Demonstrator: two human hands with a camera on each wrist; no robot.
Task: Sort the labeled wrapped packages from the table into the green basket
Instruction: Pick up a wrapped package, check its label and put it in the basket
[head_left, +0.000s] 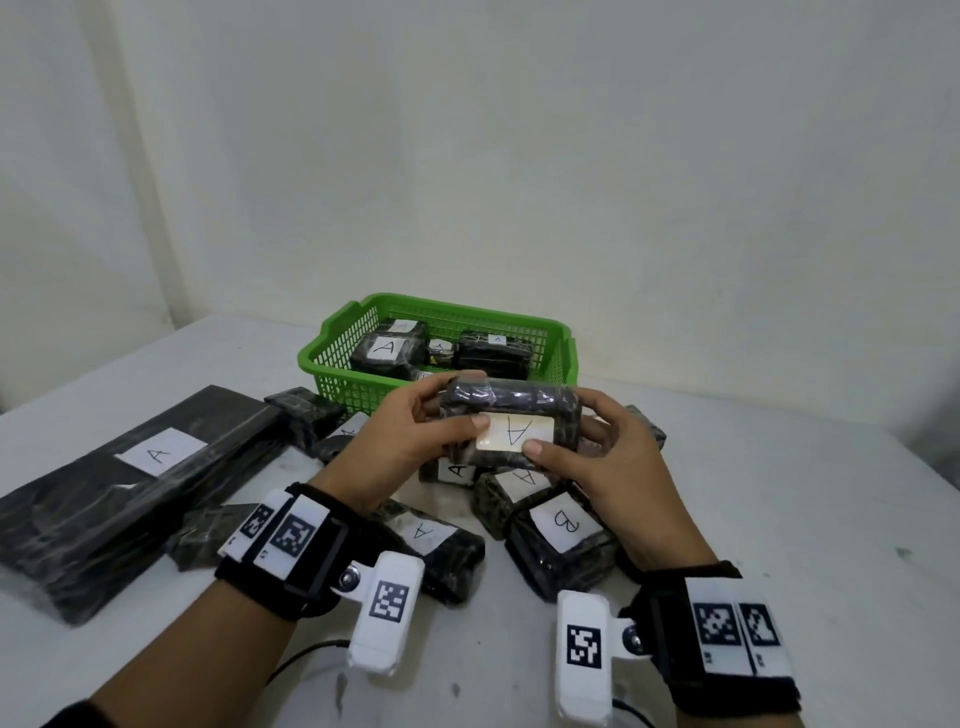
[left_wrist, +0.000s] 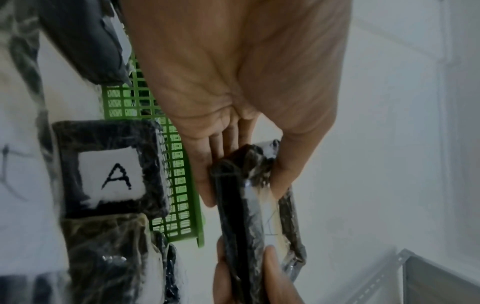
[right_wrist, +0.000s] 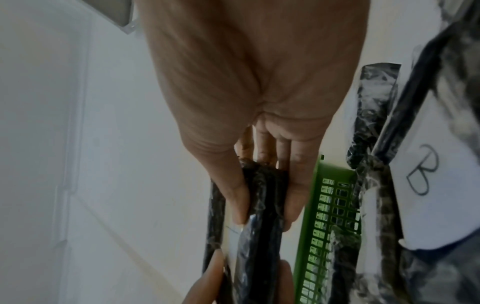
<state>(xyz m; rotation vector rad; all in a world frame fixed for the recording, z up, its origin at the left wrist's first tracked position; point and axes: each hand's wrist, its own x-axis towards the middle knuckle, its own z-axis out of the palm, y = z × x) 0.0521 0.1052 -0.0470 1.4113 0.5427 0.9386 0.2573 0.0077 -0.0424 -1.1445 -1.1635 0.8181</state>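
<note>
Holding one wrapped package (head_left: 511, 423) mid-frame, the left hand (head_left: 400, 441) and right hand (head_left: 605, 457) pinch its ends, fingers (head_left: 535, 448) grasping, probably to read its A label (head_left: 511, 432) before the green basket (head_left: 332, 353) behind.

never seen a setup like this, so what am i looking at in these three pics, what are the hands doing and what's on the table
No machine here: a person wears cameras. The big picture comes from the head; the other two look along each wrist. The left hand and right hand both hold one dark wrapped package with a label reading A, each grip at one end, above the white table. Behind it stands a green basket already holding A packages. More wrapped packages lie on the table, including a long flat one marked A and one marked B.
</note>
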